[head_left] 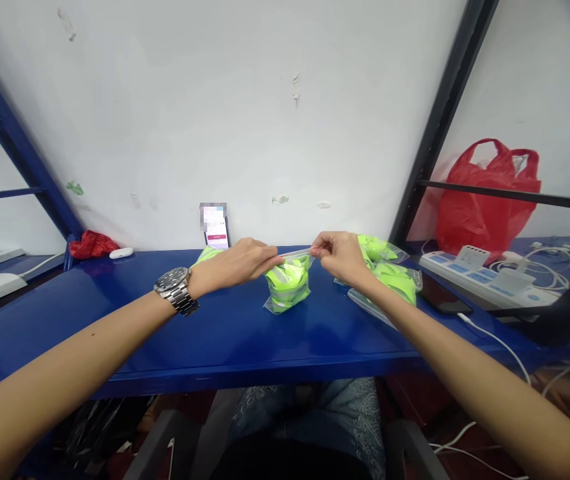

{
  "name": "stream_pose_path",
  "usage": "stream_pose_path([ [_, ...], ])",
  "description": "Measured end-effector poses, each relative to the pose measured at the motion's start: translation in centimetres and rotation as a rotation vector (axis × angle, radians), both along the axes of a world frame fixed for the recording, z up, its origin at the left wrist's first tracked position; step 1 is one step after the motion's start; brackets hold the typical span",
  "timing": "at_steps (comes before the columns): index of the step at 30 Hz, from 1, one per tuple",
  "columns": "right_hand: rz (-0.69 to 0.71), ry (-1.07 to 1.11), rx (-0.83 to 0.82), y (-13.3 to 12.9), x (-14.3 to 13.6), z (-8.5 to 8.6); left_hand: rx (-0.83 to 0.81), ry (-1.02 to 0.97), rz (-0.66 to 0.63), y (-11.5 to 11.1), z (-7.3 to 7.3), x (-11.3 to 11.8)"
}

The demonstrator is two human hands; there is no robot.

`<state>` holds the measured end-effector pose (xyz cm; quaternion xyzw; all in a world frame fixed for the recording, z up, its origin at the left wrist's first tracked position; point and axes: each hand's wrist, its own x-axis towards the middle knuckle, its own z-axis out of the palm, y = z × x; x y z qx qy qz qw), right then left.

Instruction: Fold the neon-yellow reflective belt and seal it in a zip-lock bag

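Observation:
A clear zip bag [289, 288] packed with folded neon-yellow fabric and a grey reflective strip stands on the blue table in front of me. My left hand [251, 259], with a metal watch on its wrist, pinches the left end of the bag's top edge. At the right end of that same edge, my right hand [337, 255] grips with thumb and fingers closed. The top edge is stretched taut between both hands. More bagged neon-yellow fabric [395, 281] lies beyond my right forearm, and another yellow piece [208, 255] shows partly behind my left hand.
A phone [215, 227] leans on the wall at the back. A red cloth [93, 245] and a white case [121, 253] lie at the left. On the right are a dark phone [445, 297] with a cable, a power strip [485, 280] and a red plastic bag [487, 203].

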<state>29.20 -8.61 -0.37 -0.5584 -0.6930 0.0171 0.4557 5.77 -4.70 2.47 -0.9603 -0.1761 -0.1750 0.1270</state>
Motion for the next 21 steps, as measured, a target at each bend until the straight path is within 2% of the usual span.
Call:
stream_pose_path([
  [7, -0.006, 0.03, -0.027, 0.4, 0.1, -0.1, -0.233, 0.033, -0.013, -0.4, 0.2, -1.0],
  [11, -0.012, 0.028, -0.035, 0.6, 0.0, 0.1, -0.298, 0.091, 0.037, -0.7, 0.4, -1.9],
  [18, -0.013, 0.027, -0.045, 0.7, -0.5, 0.1, -0.207, 0.06, 0.054, 0.1, -0.2, -2.6],
  [21, -0.015, 0.025, -0.038, 1.2, -0.4, 0.1, -0.2, 0.031, 0.109, 0.9, -0.7, -3.0],
])
